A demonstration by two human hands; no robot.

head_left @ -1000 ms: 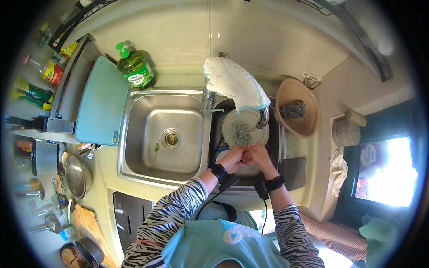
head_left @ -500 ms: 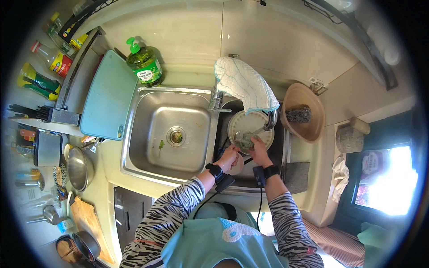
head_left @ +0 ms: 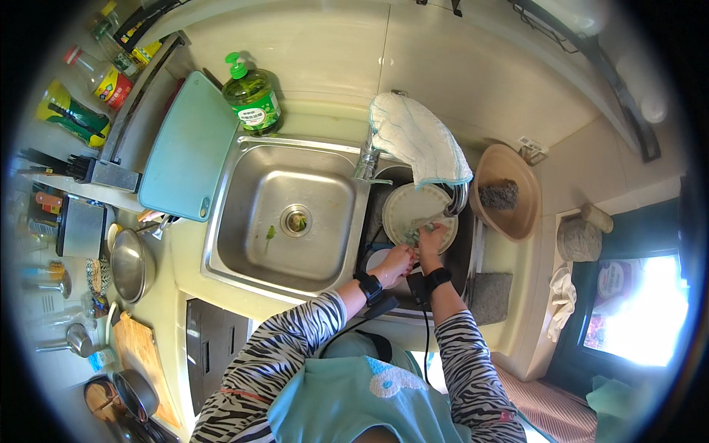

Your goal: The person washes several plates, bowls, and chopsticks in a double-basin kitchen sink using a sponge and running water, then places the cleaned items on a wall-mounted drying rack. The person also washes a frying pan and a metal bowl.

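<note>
Over the right basin point(head_left: 464, 260) of the sink, my two hands are close together. My right hand point(head_left: 431, 239) has its fingers closed on something small and pale green that is too blurred to name. My left hand point(head_left: 394, 266) is curled just nearer and to the left, its fingertips by the right hand; what lies in its fingers is hidden. Beneath the hands sits a round whitish dish with a patterned rim point(head_left: 402, 201). A smaller pale round piece point(head_left: 375, 258) shows beside my left hand. The faucet point(head_left: 367, 164) has a white cloth point(head_left: 421, 140) draped over it.
The left basin point(head_left: 255, 203) has green scraps around its drain point(head_left: 296, 221). Behind it stands a green soap pump bottle point(head_left: 252, 100), beside a leaning teal cutting board point(head_left: 181, 151). A tan basin point(head_left: 509, 210) with a dark scouring pad point(head_left: 499, 194) sits right of the sink.
The view has shifted slightly, so the sink appears further right. My left hand has moved right, closer to the right hand. The right hand remains over the dish.
</note>
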